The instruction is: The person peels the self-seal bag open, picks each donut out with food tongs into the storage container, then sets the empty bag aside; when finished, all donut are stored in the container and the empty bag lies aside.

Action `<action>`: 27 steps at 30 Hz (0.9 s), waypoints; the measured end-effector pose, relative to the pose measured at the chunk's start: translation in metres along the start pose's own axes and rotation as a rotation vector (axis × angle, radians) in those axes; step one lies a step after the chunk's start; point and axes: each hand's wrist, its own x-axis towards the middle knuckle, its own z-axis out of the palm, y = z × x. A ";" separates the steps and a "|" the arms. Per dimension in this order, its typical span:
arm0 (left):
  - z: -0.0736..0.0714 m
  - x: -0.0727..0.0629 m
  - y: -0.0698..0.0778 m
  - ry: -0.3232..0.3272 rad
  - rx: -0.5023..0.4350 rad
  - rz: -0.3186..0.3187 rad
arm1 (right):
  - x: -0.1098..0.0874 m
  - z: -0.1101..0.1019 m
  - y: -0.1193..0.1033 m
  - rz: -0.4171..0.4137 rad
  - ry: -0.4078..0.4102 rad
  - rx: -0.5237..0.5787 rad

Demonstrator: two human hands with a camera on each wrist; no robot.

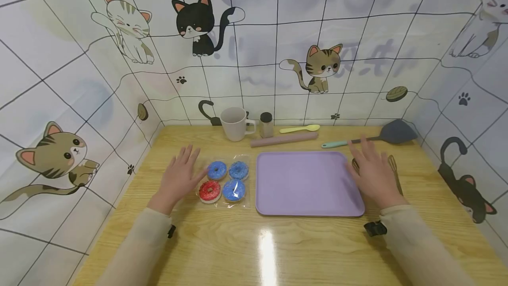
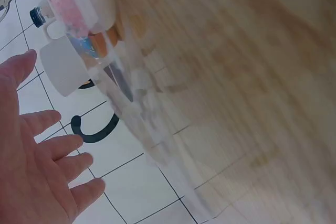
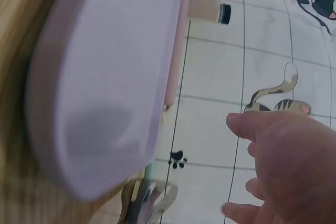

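My left hand point(image 1: 178, 178) is spread out left of a clear pack of toy donuts, holding nothing. In the pack lie a red donut point(image 1: 209, 191) and several blue ones, among them a blue donut point(image 1: 234, 190) at its lower right. To their right lies a lilac tray point(image 1: 305, 184) with nothing on it. My right hand point(image 1: 373, 173), its fingers also extended, is at the tray's right edge, over a whisk point(image 1: 395, 173) that it partly hides. In the left wrist view the left hand point(image 2: 47, 166) shows loose, separate fingers. The right wrist view shows the right hand point(image 3: 289, 166) gripping nothing.
Along the back stand a mug point(image 1: 235, 123) and a black-capped jar point(image 1: 266, 125). Near them lie a yellow spoon point(image 1: 300, 129), a mauve rolling pin point(image 1: 284, 139) and a spatula point(image 1: 397, 132) with a mint handle. A cat-patterned backdrop point(image 1: 258, 78) encloses the wooden table point(image 1: 222, 242).
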 end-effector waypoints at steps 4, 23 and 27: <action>-0.002 -0.008 -0.004 0.010 -0.027 0.017 | 0.004 0.000 -0.017 -0.033 0.050 0.014; -0.021 -0.021 -0.038 -0.147 -0.215 0.119 | 0.017 0.040 -0.128 -0.311 -0.008 0.158; -0.019 -0.019 -0.045 -0.165 -0.241 0.136 | 0.018 0.047 -0.148 -0.340 -0.039 0.188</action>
